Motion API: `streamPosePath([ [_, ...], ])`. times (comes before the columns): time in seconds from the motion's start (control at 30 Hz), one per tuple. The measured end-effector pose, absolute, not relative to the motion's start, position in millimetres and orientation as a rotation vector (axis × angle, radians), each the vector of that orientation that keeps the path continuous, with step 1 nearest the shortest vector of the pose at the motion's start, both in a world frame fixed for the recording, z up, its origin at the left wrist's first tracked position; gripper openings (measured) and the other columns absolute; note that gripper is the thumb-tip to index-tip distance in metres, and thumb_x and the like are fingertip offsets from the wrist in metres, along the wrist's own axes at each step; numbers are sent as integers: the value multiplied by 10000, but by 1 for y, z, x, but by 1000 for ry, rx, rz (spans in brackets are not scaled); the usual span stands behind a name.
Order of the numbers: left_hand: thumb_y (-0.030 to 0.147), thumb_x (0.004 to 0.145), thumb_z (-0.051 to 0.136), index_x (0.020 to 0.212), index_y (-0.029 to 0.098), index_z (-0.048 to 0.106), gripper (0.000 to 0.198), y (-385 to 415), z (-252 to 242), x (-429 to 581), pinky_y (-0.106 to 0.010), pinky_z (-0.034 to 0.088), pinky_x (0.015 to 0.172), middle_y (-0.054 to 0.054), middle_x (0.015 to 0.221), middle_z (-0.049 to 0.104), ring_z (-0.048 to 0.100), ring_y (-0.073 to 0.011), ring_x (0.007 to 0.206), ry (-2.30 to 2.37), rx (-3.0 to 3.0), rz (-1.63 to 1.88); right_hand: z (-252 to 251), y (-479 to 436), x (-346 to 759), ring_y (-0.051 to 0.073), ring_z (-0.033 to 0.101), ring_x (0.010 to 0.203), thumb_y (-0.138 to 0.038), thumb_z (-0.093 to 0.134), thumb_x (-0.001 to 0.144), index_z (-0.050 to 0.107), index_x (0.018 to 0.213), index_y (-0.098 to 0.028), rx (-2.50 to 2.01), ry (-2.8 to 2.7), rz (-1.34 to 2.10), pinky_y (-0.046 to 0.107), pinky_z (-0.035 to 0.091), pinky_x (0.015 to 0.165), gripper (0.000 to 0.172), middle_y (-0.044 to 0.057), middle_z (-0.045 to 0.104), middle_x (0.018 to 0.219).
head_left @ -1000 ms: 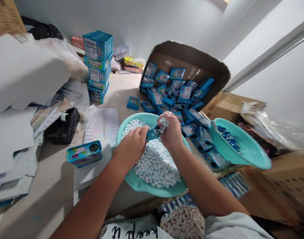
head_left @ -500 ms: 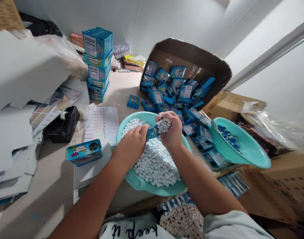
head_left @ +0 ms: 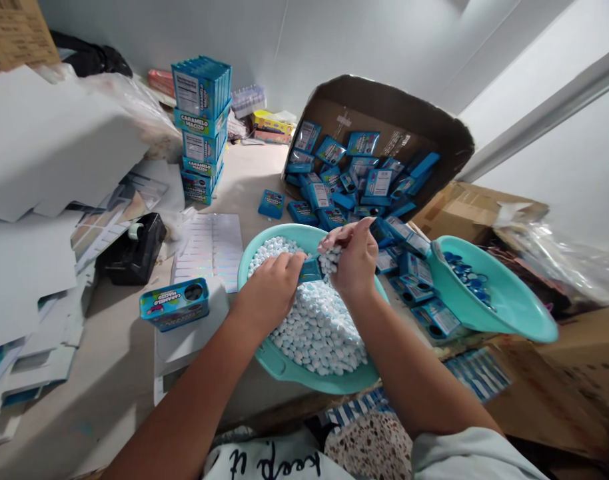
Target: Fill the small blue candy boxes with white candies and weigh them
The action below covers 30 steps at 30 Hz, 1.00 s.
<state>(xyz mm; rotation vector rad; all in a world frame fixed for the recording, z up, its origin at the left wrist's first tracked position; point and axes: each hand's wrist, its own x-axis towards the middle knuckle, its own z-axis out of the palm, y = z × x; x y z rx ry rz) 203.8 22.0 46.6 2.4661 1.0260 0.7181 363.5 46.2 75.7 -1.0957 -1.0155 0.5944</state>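
Over a turquoise basin full of small white candies, my left hand is closed around a small blue candy box. Its end points toward my right hand, which is cupped around a handful of white candies right at the box. The candies in the palm partly hide the box's end. Left of the basin, another blue box marked "Caramelo Macizo" lies on a white scale-like device.
A cardboard box on its side spills blue boxes behind the basin. Stacked blue boxes stand at back left. A second turquoise basin at right holds blue round lids. A black tape dispenser and white card sheets are at left.
My right hand has turned, its thumb now raised, and fewer candies show in its palm. More of the small blue box is visible. The view has shifted slightly.
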Motion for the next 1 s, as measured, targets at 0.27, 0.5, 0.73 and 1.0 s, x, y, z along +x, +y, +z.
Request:
streamPosePath([
  [0.27, 101, 964, 506, 1382, 168, 405, 435, 21, 49, 205, -456, 507, 1066, -160, 1341, 616, 612, -295, 1282, 1083, 2379, 741, 78, 45, 364, 103, 479, 429, -846, 567, 798, 384, 568, -231, -944, -964, 695, 263, 459, 472, 682, -53, 457, 479],
  [0.5, 150, 989, 530, 1391, 170, 402, 422, 21, 53, 205, -428, 514, 1056, -174, 1390, 597, 624, -290, 1288, 1110, 2319, 711, 79, 42, 361, 120, 517, 499, -812, 540, 852, 469, 556, -225, -922, -1043, 698, 278, 474, 530, 661, -28, 489, 531],
  [0.73, 162, 991, 544, 1390, 161, 404, 423, 21, 54, 206, -445, 522, 1051, -178, 1387, 603, 627, -296, 1283, 1118, 2332, 668, 77, 46, 358, 134, 564, 551, -775, 595, 851, 496, 558, -228, -869, -1076, 664, 298, 512, 596, 629, -19, 521, 556],
  [1.0, 134, 974, 562, 1355, 166, 417, 409, 21, 50, 209, -413, 544, 1019, -180, 1366, 615, 656, -275, 1251, 1180, 2260, 790, 76, 42, 359, 203, 718, 760, -707, 549, 928, 635, 697, -239, -800, -1214, 714, 390, 590, 834, 529, 12, 666, 686],
])
